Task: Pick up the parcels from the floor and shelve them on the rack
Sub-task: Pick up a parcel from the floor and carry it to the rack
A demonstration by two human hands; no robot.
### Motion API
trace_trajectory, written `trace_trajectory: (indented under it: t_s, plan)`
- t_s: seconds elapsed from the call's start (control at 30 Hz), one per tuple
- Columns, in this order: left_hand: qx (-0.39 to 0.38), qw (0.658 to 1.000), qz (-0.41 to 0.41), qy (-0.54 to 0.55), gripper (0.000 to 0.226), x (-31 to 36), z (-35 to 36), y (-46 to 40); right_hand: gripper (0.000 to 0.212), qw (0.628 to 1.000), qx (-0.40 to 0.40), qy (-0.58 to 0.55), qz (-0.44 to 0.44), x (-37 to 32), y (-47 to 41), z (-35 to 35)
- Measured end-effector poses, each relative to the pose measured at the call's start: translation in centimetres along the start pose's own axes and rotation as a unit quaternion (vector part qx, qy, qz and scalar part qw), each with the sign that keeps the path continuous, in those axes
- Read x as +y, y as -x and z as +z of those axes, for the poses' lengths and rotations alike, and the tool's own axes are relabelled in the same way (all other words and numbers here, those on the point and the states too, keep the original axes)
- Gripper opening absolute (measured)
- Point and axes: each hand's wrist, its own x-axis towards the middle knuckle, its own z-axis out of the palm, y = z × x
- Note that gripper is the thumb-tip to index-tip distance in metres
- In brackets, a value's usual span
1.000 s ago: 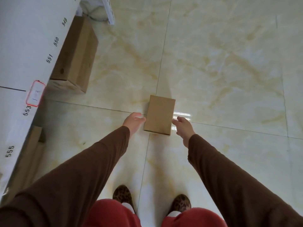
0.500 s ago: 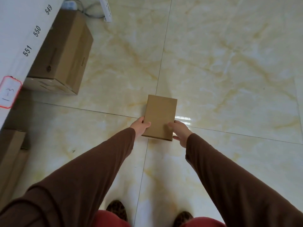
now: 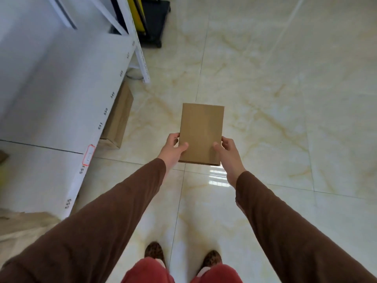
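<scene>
A small flat brown cardboard parcel (image 3: 201, 131) is held up off the tiled floor in front of me. My left hand (image 3: 173, 149) grips its near left edge, thumb on top. My right hand (image 3: 227, 151) grips its near right edge the same way. The white rack (image 3: 61, 94) stands to my left, its shelf edge marked with slot numbers such as 550, 551, 553 and a red-bordered label.
A larger brown box (image 3: 119, 117) lies on the floor under the rack's shelf edge. A black cart (image 3: 155, 19) stands at the far end of the rack, with a yellow panel beside it. Pale marble floor tiles (image 3: 285, 99) spread to the right. My shoes show below.
Both hands closed on the parcel on the floor and lifted it. The view has risen, so more of the rack and the cart now shows.
</scene>
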Motion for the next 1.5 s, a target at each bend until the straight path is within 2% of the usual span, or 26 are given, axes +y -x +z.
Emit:
trace_trajectory:
  t_s: [0.2, 0.43, 0.6, 0.77, 0.87, 1.03, 1.2, 1.4, 1.5]
  plan:
    - [-0.009, 0.997, 0.074, 0.029, 0.038, 17.2, 0.1, 12.9, 0.042, 0.996, 0.001, -0.039, -0.081, -16.5, 11.9, -3.5]
    - [0.005, 0.982, 0.186, 0.032, 0.045, 34.1, 1.9, 25.4, 0.041, 0.978, 0.017, -0.073, -0.194, -32.7, 23.1, -8.5]
    - [-0.005, 0.973, 0.229, 0.036, 0.057, 41.4, 3.0, 30.4, 0.037, 0.956, 0.012, -0.084, -0.281, -39.5, 28.0, -12.0]
    - [-0.038, 0.959, 0.278, 0.041, 0.054, 44.6, 4.7, 33.2, 0.043, 0.938, 0.020, -0.072, -0.339, -42.1, 30.4, -15.0]
    - [-0.053, 0.955, 0.285, 0.069, 0.051, 45.5, 5.1, 33.4, 0.040, 0.932, 0.014, -0.063, -0.357, -43.0, 30.5, -16.1]
    - [-0.102, 0.956, 0.235, 0.143, 0.053, 46.7, 4.1, 30.9, 0.041, 0.931, -0.003, -0.041, -0.363, -45.0, 28.2, -16.4]
    - [-0.161, 0.948, 0.190, 0.200, 0.071, 48.7, 2.4, 25.1, 0.039, 0.923, -0.026, 0.019, -0.383, -49.1, 23.4, -15.4]
    - [-0.226, 0.930, 0.176, 0.229, 0.042, 53.6, 0.0, 16.4, 0.038, 0.897, -0.019, 0.120, -0.425, -57.3, 16.2, -12.4]
    - [-0.243, 0.924, 0.199, 0.218, 0.054, 56.8, -1.4, 12.5, 0.034, 0.893, -0.002, 0.123, -0.432, -60.4, 13.9, -11.0]
